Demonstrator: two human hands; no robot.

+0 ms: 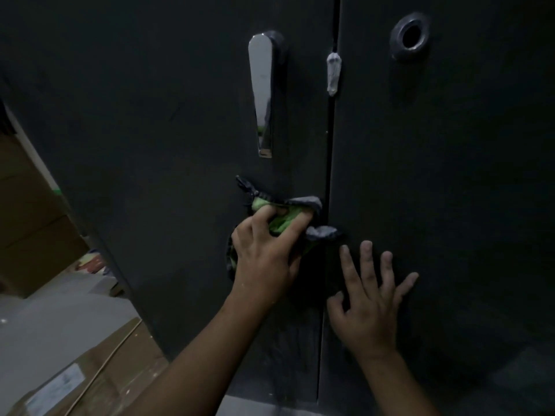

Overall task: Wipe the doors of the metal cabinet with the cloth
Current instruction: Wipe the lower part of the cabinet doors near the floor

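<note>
Head view: the left hand [264, 253] bunches the cloth [283, 222] in curled fingers against the left door [144, 121], below the handle [262, 94] and just left of the vertical seam. The right hand [368, 307] lies flat, fingers spread, holding nothing, on the right door [456, 181], just right of the cloth.

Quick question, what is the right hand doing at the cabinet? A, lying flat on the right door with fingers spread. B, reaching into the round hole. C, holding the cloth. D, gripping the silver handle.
A: the right hand lies flat on the right door with fingers spread, while the left hand holds the cloth.
</note>
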